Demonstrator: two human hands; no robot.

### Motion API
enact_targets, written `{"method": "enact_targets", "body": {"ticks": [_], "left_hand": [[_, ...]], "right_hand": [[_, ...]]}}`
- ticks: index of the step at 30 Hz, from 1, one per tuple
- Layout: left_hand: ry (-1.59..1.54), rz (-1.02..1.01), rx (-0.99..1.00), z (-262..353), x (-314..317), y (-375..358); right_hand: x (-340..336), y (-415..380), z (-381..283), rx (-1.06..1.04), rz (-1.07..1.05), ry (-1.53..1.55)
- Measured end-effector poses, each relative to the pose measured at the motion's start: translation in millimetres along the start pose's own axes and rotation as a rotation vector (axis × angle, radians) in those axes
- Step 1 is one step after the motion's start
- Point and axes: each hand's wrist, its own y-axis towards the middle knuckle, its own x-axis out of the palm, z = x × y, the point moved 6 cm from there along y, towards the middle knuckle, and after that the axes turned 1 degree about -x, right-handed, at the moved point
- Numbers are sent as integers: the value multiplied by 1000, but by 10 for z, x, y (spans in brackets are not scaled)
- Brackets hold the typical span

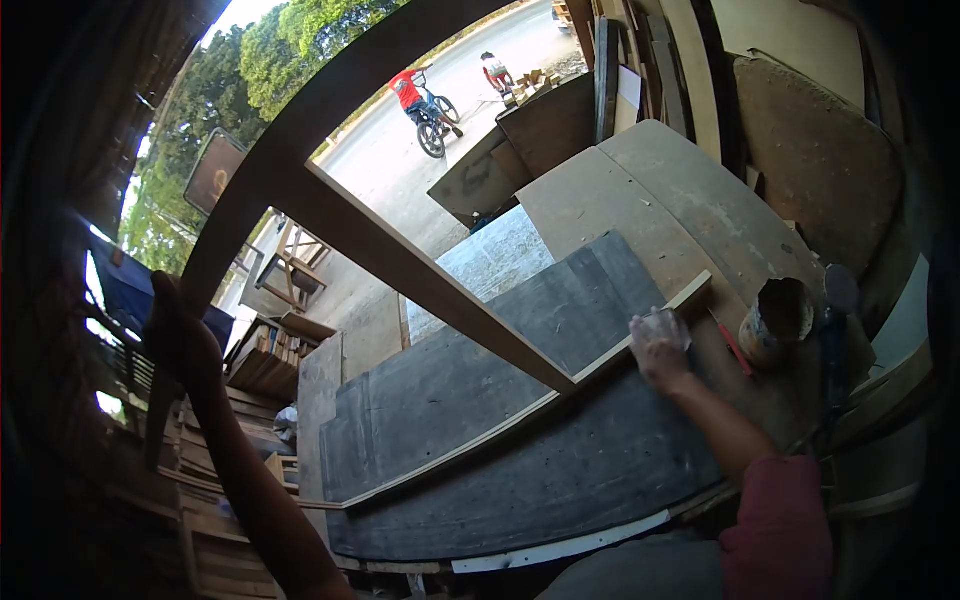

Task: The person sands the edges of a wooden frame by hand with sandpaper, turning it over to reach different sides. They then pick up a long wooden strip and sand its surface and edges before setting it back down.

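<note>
My left hand [182, 335] is wrapped round the lower part of a curved wooden frame [290, 120], which arches up across the view in shadow. From the curve a straight bar [430, 275] slants down to a long thin wooden strip [470, 425] lying over a dark board [400, 440]. My right hand [657, 362] is closed on a whitish, partly translucent piece [662, 326] against the strip near its right end. What that piece is I cannot make out. Just right of this hand lies a red, slim tool [732, 345].
An open, stained can [782, 312] stands on the worktable [640, 190] at the right. Boards [820, 140] lean behind it. Stacked wood pieces [265, 350] are at the left. Outside, one person with a bicycle [432, 125] and another person [495, 72] are on the road.
</note>
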Motion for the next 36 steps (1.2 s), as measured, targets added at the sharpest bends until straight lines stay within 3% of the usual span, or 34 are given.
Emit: {"method": "enact_targets", "body": {"ticks": [3, 4, 7, 10, 12, 14, 17, 20, 22, 24, 26, 30, 33, 35, 36], "left_hand": [[55, -41, -41, 17, 16, 17], [107, -50, -30, 35, 23, 18], [54, 13, -12, -7, 114, 42], [25, -36, -61, -67, 159, 70], [24, -5, -28, -63, 166, 81], [28, 27, 11, -31, 163, 70], [3, 18, -66, -47, 184, 76], [48, -28, -91, -126, 235, 104], [81, -11, 17, -91, 233, 103], [37, 22, 8, -80, 231, 99], [-5, 48, 4, -79, 193, 88], [79, -85, -112, -51, 249, 122], [57, -91, -121, -172, 317, 147], [-2, -63, -87, -238, 368, 133], [18, 1, -9, -218, 343, 125]], "right_hand": [[155, -108, -794, 30, -126, 178], [268, -186, -1120, -189, -99, 228], [3, -82, -887, -135, -95, 360], [-139, -9, -79, -76, -44, 58], [-232, 72, 207, 179, -127, 45], [-13, -31, -99, 165, 3, 81], [53, -199, -1065, 16, -88, 249], [83, -202, -896, -131, -143, 248], [-173, 7, -374, 5, -221, 59], [-173, 56, 243, 184, -137, 49], [-50, 14, 193, 248, -105, 37], [84, -306, -1064, 46, -209, 252], [109, -234, -810, -91, -299, 250], [-82, -22, -118, 126, -176, 125], [-153, 55, 223, 175, -213, 63]]}}
